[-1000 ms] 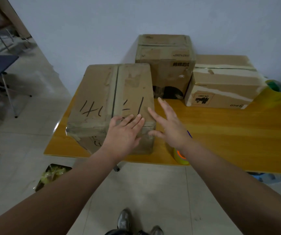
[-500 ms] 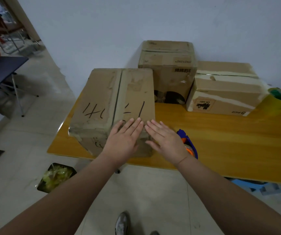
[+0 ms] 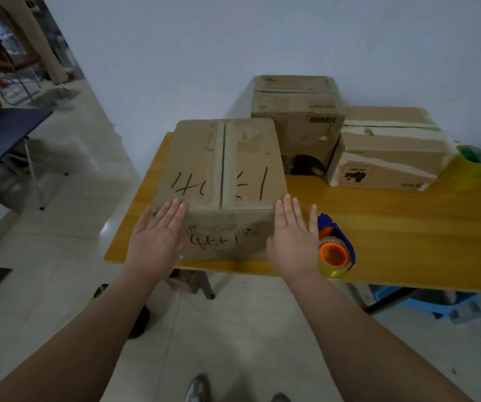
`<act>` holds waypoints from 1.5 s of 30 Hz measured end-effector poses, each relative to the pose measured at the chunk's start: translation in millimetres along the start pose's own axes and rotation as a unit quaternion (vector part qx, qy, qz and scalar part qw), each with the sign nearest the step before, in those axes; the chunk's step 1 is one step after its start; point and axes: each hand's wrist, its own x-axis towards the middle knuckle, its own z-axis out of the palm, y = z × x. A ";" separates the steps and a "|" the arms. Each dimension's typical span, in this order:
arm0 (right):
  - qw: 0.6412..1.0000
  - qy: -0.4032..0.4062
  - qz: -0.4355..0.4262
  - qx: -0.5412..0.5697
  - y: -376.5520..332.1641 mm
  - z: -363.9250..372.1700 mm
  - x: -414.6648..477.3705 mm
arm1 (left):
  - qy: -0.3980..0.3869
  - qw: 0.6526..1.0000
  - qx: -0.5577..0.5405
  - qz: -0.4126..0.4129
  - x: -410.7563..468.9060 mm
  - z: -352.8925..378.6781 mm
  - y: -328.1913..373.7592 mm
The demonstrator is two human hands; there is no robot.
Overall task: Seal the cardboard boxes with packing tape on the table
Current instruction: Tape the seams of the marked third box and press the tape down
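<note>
A large cardboard box [image 3: 221, 166] with black handwriting stands at the near left of the wooden table [image 3: 393, 227]; its top flaps meet at a dark centre seam. My left hand [image 3: 158, 242] lies flat against the box's near left corner, fingers spread. My right hand [image 3: 291, 242] lies flat against its near right corner, holding nothing. A blue tape dispenser [image 3: 335, 250] with an orange-cored clear roll lies just right of my right hand. Two more boxes stand at the back: a tall one [image 3: 297, 120] and a low taped one [image 3: 384, 152].
A yellow tape roll [image 3: 474, 163] sits at the table's far right beside the low box. A white wall runs behind the table. A dark chair [image 3: 4, 134] stands on the tiled floor to the left. My shoes show below the table's front edge.
Both hands slid apart from the middle of the box's near top edge to its two near corners. The view dropped slightly, showing the box's front face and the dispenser.
</note>
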 end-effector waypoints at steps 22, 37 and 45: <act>0.997 -0.005 -0.039 0.065 -163.3 -16.9 53.8 | -0.081 0.955 -0.206 0.195 76.8 1.8 -82.0; 0.973 0.160 -0.138 -0.089 -144.1 37.8 55.8 | 0.054 0.945 -0.069 0.314 79.0 41.3 -94.6; 0.989 0.135 -0.054 -0.026 -132.0 6.5 51.3 | 0.017 0.950 -0.034 0.309 76.9 20.2 -96.7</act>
